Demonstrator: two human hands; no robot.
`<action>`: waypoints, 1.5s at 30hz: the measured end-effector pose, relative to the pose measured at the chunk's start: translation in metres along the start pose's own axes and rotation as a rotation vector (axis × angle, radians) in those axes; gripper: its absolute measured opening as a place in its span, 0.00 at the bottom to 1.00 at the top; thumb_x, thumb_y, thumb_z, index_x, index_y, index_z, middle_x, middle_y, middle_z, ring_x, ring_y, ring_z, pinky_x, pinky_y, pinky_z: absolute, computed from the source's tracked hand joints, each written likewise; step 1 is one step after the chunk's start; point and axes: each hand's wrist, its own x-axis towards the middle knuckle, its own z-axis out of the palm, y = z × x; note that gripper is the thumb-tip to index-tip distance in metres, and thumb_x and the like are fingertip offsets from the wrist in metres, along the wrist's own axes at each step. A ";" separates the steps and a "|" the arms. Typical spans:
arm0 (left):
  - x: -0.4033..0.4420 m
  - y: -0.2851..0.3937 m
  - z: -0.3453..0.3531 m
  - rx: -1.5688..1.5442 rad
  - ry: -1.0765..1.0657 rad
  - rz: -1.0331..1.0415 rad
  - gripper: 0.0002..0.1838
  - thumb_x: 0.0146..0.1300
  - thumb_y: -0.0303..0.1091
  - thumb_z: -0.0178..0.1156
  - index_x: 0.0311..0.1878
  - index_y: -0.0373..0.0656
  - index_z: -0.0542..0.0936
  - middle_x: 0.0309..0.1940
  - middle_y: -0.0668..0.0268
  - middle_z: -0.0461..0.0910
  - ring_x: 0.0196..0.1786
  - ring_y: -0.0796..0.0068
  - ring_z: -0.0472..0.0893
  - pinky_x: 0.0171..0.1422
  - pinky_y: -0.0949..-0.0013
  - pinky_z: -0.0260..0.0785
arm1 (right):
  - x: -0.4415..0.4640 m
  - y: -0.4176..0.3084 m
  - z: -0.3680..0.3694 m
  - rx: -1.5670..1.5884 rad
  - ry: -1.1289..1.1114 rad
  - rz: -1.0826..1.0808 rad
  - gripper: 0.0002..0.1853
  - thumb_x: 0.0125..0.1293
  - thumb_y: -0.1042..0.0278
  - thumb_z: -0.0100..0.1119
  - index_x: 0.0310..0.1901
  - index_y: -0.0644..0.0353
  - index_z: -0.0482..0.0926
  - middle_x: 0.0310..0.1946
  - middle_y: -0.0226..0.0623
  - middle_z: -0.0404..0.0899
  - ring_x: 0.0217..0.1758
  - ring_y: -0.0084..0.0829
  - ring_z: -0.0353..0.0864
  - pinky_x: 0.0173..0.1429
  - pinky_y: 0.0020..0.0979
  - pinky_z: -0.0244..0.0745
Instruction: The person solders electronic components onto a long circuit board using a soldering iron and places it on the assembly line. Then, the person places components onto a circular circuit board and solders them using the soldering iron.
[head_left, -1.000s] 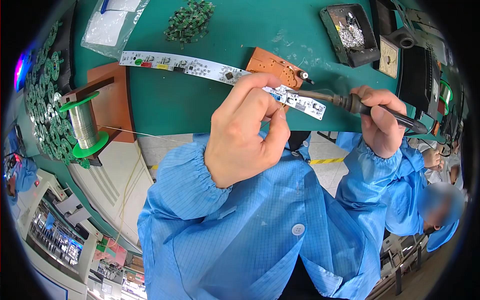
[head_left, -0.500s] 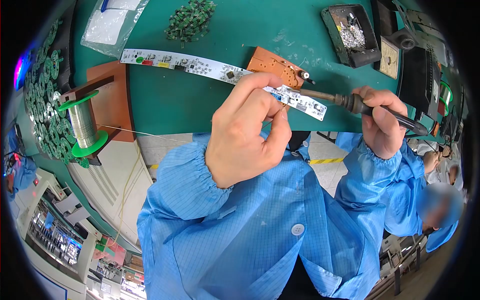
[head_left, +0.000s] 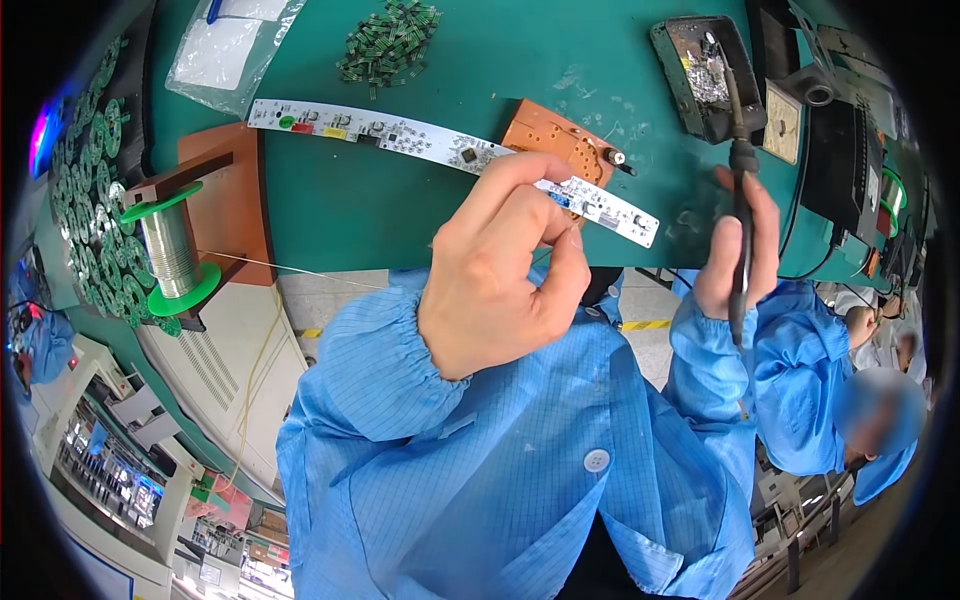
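A long white circuit board [head_left: 410, 138] lies across the mat, its right part over an orange fixture block [head_left: 560, 145]. My left hand [head_left: 505, 265] is closed in a pinch at the board's right part. Thin solder wire [head_left: 305, 268] runs from the spool [head_left: 168, 250] behind my left wrist towards those fingers, which hide its end. In my right hand [head_left: 745, 245] is a soldering iron [head_left: 741, 195], held upright with its tip over the right side of a dark metal box [head_left: 712, 120] containing silvery solder scraps.
Small green boards [head_left: 388, 45] are heaped at the back. A plastic bag [head_left: 225, 50] lies back left, with round green boards [head_left: 90, 200] at far left. On the right stand a sponge tray [head_left: 782, 122] and a black unit [head_left: 850, 170]. Another person [head_left: 800, 380] sits at right.
My right hand has lifted the soldering iron off the board and swung it upright, its tip now at the metal box. My left hand stays at the board; the whole view has shifted slightly.
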 end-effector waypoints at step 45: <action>-0.029 0.010 -0.022 -0.120 0.146 0.159 0.04 0.46 0.17 0.62 0.27 0.33 0.77 0.42 0.45 0.78 0.32 0.67 0.79 0.34 0.70 0.74 | -0.012 -0.038 0.016 0.564 -0.116 -0.068 0.37 0.51 0.90 0.64 0.64 0.62 0.62 0.53 0.65 0.73 0.55 0.52 0.78 0.57 0.48 0.76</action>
